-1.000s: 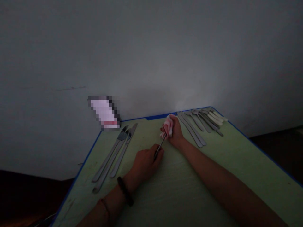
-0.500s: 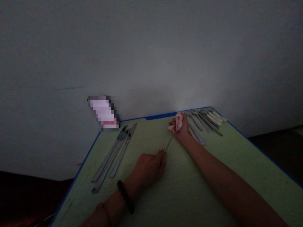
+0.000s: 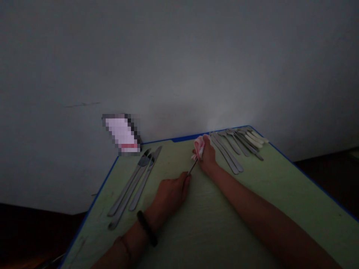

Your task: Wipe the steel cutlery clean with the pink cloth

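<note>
Pink/wht cloth [image 3: 199, 146], bunched w/ folds

Cloth [image 3: 199, 146] pink and white; table [image 3: 174, 160] pale green, blue-edged; bracelet [image 3: 147, 228] black.

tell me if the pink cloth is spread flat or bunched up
Bunched up: the pink cloth shows crumpled folds in the right hand.

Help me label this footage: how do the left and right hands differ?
The left hand grips a thin utensil directly; the right hand holds a pink cloth at the utensil's far end. The left wears a dark bracelet; the right shows none. The right is nearer the wall than the left. Both are closed.
</note>
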The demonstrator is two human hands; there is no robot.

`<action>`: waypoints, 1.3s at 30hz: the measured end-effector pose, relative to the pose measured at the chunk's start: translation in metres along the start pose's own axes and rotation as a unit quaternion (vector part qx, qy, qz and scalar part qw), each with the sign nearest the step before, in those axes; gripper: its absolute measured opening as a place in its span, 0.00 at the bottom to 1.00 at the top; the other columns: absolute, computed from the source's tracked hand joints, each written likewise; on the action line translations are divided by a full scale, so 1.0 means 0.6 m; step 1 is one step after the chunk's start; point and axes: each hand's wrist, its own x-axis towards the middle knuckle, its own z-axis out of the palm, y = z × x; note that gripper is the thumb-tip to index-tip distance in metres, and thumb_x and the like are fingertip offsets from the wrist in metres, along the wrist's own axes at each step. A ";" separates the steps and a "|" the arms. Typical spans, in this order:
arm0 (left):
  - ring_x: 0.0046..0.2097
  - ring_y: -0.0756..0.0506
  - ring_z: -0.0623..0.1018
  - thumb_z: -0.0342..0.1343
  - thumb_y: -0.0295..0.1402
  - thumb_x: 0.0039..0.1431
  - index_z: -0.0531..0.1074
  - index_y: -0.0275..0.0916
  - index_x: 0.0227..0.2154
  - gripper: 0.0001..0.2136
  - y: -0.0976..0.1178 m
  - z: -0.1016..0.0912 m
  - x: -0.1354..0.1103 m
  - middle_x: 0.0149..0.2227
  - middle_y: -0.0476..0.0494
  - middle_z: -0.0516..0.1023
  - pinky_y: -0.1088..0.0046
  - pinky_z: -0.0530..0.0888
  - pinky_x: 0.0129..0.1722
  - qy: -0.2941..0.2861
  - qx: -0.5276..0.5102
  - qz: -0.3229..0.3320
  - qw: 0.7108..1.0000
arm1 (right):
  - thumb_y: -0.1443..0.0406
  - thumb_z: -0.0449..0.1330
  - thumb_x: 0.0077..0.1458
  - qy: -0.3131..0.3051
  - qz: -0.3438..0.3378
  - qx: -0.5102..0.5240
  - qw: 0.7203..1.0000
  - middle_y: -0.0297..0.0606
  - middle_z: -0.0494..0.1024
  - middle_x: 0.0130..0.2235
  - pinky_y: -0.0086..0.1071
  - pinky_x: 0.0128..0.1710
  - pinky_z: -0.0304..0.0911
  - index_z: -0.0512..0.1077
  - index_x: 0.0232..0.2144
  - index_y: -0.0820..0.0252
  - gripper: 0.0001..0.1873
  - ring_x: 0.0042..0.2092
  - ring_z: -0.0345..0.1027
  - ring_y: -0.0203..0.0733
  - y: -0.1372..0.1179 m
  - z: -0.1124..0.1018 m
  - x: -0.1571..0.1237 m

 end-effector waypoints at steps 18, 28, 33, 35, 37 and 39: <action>0.35 0.44 0.79 0.36 0.41 0.65 0.62 0.39 0.50 0.17 -0.002 -0.012 0.003 0.35 0.42 0.79 0.70 0.70 0.35 -0.006 -0.093 0.026 0.995 | 0.46 0.55 0.47 -0.078 0.022 -0.029 0.996 0.33 0.70 0.15 0.25 0.11 0.58 0.67 0.22 0.60 0.23 0.15 0.61 0.33 0.016 0.007 -0.020; 0.30 0.46 0.76 0.40 0.39 0.63 0.59 0.36 0.54 0.19 -0.013 -0.025 -0.003 0.28 0.48 0.76 0.73 0.68 0.32 -0.047 -0.124 0.155 0.979 | 0.51 0.57 0.46 -0.088 0.090 0.082 0.989 0.28 0.67 0.14 0.26 0.11 0.57 0.64 0.23 0.58 0.16 0.15 0.61 0.34 -0.005 0.006 -0.021; 0.32 0.46 0.77 0.37 0.39 0.65 0.62 0.38 0.51 0.18 -0.011 -0.017 -0.003 0.31 0.45 0.77 0.72 0.69 0.34 -0.033 -0.108 0.141 0.984 | 0.52 0.57 0.47 -0.083 0.091 0.093 0.988 0.28 0.67 0.14 0.27 0.13 0.59 0.64 0.24 0.57 0.15 0.15 0.61 0.34 -0.010 0.006 -0.017; 0.33 0.46 0.77 0.37 0.39 0.65 0.63 0.39 0.49 0.17 -0.010 -0.014 -0.003 0.33 0.45 0.78 0.71 0.69 0.35 -0.031 -0.111 0.139 0.983 | 0.52 0.57 0.47 -0.087 0.085 0.088 0.989 0.28 0.67 0.14 0.27 0.14 0.59 0.64 0.24 0.57 0.15 0.16 0.61 0.34 -0.010 0.006 -0.016; 0.34 0.46 0.78 0.37 0.39 0.65 0.64 0.39 0.47 0.16 -0.009 -0.014 -0.003 0.33 0.45 0.78 0.72 0.69 0.36 -0.033 -0.118 0.138 0.983 | 0.52 0.57 0.47 -0.093 0.077 0.085 0.989 0.28 0.67 0.15 0.28 0.14 0.59 0.64 0.24 0.57 0.15 0.15 0.61 0.34 -0.009 0.006 -0.015; 0.33 0.46 0.78 0.38 0.39 0.65 0.65 0.40 0.45 0.15 -0.009 -0.014 -0.002 0.32 0.46 0.78 0.73 0.69 0.34 -0.032 -0.123 0.136 0.983 | 0.52 0.57 0.47 -0.096 0.076 0.086 0.989 0.28 0.67 0.15 0.28 0.14 0.59 0.63 0.24 0.57 0.15 0.15 0.60 0.34 -0.008 0.006 -0.015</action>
